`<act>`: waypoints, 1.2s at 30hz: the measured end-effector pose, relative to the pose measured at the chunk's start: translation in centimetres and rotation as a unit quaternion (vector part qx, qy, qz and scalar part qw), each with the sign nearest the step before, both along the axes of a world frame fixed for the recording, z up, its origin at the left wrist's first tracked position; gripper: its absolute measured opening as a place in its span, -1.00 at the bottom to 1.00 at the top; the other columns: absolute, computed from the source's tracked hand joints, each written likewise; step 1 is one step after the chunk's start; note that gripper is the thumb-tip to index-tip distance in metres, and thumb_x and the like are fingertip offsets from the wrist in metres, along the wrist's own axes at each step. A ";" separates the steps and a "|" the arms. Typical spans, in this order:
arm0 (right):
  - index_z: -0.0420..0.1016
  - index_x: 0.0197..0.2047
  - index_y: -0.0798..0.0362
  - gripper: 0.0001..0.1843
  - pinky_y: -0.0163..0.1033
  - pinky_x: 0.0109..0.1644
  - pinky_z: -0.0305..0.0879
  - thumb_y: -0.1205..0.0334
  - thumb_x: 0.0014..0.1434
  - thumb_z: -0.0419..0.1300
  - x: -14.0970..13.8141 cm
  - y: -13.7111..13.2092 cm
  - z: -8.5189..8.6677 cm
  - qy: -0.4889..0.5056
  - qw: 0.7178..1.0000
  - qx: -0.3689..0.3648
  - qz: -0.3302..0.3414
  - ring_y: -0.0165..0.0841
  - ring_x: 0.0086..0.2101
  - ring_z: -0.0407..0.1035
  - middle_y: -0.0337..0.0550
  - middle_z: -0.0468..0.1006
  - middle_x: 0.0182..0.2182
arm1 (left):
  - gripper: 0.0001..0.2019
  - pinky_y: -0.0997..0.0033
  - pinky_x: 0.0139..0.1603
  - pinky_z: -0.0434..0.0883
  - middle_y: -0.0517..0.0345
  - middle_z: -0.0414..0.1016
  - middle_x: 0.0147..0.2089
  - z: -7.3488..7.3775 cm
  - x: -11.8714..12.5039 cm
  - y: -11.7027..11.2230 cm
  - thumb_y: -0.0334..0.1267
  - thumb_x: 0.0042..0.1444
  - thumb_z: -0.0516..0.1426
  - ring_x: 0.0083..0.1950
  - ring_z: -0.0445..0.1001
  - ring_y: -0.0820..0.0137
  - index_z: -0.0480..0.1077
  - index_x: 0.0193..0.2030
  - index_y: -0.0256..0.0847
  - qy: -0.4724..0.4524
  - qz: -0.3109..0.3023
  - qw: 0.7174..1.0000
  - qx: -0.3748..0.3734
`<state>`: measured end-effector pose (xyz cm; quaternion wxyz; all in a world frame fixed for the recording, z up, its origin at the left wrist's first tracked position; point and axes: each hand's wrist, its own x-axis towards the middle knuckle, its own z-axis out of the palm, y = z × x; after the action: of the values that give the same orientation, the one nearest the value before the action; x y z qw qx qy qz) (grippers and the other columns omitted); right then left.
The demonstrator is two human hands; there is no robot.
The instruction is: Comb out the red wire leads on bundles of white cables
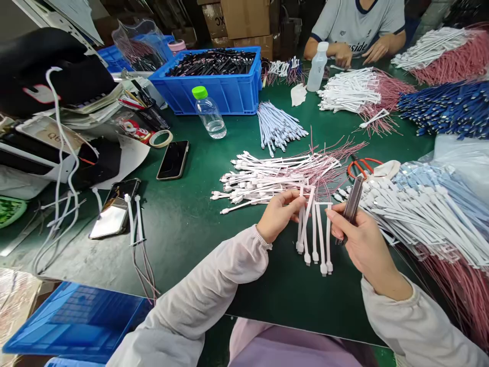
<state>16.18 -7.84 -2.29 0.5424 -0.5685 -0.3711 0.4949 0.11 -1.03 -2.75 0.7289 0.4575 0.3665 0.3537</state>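
My left hand [281, 214] is closed, pinching the upper ends of several short white cables [315, 239]. Their plugs hang down over the green table. My right hand [357, 239] wraps round a dark brown ridged bar [352, 204], whose kind I cannot make out. The right thumb and fingertips also meet the rightmost white cable of the bunch. Just beyond both hands lies a loose pile of white cables with thin red wires [267, 176]. Orange-handled scissors [362, 167] rest to the right of that pile.
A big heap of white cables [420, 219] lies at the right. Further back are a blue crate [214, 92] of black parts, a green-capped bottle [210, 114] and light-blue cables [280, 127]. Phones [173, 160] lie leftward. Another person [359, 35] sits across the table.
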 end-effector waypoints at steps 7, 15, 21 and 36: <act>0.38 -0.36 0.00 -0.79 -0.33 -0.57 -0.02 0.13 0.06 0.33 0.0 -0.1 0.5 0.021 0.999 -0.034 -0.026 -0.47 -0.59 0.05 -0.35 0.21 -0.60 | -0.66 0.65 -0.48 0.27 0.19 0.34 -0.37 -0.4 -0.2 0.1 -0.03 -0.06 0.24 -0.37 0.36 0.56 0.40 -0.32 -0.30 -0.013 0.005 0.999 -0.037; 0.36 -0.46 0.03 -0.75 -0.30 -0.59 0.01 0.09 0.07 0.29 0.0 0.0 0.7 0.002 0.997 -0.077 0.001 -0.44 -0.58 0.06 -0.26 0.24 -0.54 | -0.71 0.66 -0.51 0.21 0.24 0.33 -0.41 -0.6 0.0 -0.4 -0.11 -0.08 0.27 -0.41 0.28 0.60 0.43 -0.29 -0.27 -0.027 -0.001 0.999 -0.044; 0.42 -0.45 0.08 -0.70 -0.36 -0.60 0.04 0.07 -0.05 0.39 -0.3 -0.1 0.8 0.037 0.995 -0.084 -0.026 -0.49 -0.56 0.08 -0.26 0.30 -0.50 | -0.70 0.64 -0.53 0.18 0.25 0.34 -0.40 -0.5 0.1 -0.5 -0.11 -0.07 0.27 -0.40 0.29 0.59 0.43 -0.24 -0.25 -0.017 -0.002 0.999 -0.037; 0.36 -0.54 0.03 -0.73 -0.31 -0.60 -0.03 0.14 0.01 0.34 -0.2 0.0 0.6 0.055 0.992 -0.092 -0.066 -0.44 -0.58 0.03 -0.31 0.20 -0.59 | -0.65 0.54 -0.57 0.25 0.15 0.38 -0.36 -0.6 0.6 -1.7 -0.10 0.02 0.20 -0.52 0.22 0.57 0.51 -0.09 -0.23 0.093 0.038 0.992 0.077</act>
<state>15.97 -7.82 -1.72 0.5386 -0.6113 -0.2553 0.5206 0.69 -2.69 -3.40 0.6400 0.5288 0.4219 0.3644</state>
